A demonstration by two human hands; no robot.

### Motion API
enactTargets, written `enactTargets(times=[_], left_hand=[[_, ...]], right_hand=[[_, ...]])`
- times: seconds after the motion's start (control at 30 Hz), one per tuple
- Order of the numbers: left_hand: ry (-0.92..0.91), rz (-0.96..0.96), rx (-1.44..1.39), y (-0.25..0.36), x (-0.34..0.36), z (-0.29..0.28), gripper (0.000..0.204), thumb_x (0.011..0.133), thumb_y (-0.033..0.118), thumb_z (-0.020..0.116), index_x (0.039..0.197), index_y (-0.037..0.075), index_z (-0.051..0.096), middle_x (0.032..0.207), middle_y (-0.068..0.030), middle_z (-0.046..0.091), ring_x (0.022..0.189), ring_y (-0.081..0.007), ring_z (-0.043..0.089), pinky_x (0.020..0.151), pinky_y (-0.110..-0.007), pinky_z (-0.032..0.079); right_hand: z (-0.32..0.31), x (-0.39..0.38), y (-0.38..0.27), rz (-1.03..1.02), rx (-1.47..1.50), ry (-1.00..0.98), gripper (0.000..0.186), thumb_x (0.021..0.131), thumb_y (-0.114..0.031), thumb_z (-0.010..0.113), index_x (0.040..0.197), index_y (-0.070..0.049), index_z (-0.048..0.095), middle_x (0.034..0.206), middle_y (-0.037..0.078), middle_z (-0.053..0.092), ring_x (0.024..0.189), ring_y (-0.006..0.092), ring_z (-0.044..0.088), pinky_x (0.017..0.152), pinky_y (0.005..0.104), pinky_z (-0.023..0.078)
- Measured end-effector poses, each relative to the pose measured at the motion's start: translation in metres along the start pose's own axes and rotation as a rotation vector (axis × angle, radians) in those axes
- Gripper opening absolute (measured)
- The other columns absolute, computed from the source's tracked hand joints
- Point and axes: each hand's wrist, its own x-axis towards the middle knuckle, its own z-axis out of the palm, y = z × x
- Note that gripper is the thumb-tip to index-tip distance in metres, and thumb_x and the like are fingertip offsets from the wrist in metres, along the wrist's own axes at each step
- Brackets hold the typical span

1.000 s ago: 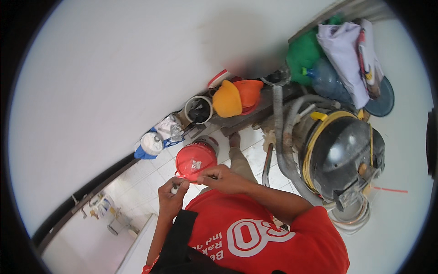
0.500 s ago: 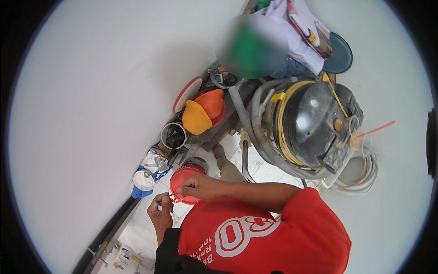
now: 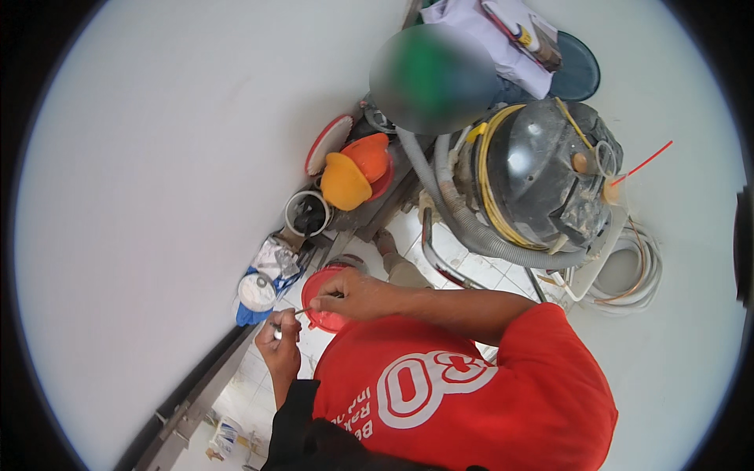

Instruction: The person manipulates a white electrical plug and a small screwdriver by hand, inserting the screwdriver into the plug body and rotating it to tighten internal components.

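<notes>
My left hand (image 3: 280,349) has its fingers curled around a small white object (image 3: 277,334), whose kind I cannot make out. From the pinched fingers of my right hand (image 3: 353,296) a thin brownish stick-like piece (image 3: 303,311) reaches across to the fingertips of the left. Whether it touches the white object is hidden. Both hands hang in front of my red shirt, just above and beside a red round container (image 3: 318,282) on the tiled floor.
A yellow hard hat (image 3: 344,182) and an orange one (image 3: 367,154) rest on a ledge by the wall, near a white bucket (image 3: 307,213). A black drum vacuum (image 3: 542,169) with grey hose (image 3: 479,231) stands right. A coil of pipe (image 3: 648,282) hangs beyond it. Another person (image 3: 408,255) is ahead.
My view has shifted slightly, so the surroundings sit a little differently in the picture. Both hands keep their close pose, with the thin piece still between them.
</notes>
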Motion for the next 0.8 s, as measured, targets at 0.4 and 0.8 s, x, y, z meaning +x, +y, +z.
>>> enactTargets(times=[0.4, 0.8], left_hand=[[-0.068, -0.149, -0.897, -0.077, -0.086, -0.055, 0.061, 0.098, 0.037, 0.049, 0.142, -0.004, 0.04, 0.099, -0.0153, 0.065, 0.082, -0.0232, 0.067, 0.057, -0.035, 0.055], [0.036, -0.239, -1.402, -0.139, -0.208, -0.106, 0.058, 0.104, 0.048, 0.041, 0.143, 0.006, 0.046, 0.073, -0.0026, 0.06, 0.044, -0.0098, 0.045, 0.04, -0.025, 0.034]], right_hand=[[0.115, -0.035, -0.005, -0.002, -0.135, 0.081, 0.025, 0.096, -0.025, 0.068, 0.103, 0.0, 0.071, 0.08, 0.003, 0.067, 0.075, 0.0074, 0.058, 0.069, 0.0267, 0.048], [0.252, -0.06, -0.014, -0.198, -0.462, -0.07, 0.015, 0.089, -0.01, 0.073, 0.099, 0.001, 0.071, 0.077, 0.006, 0.068, 0.058, 0.0044, 0.05, 0.052, 0.0236, 0.039]])
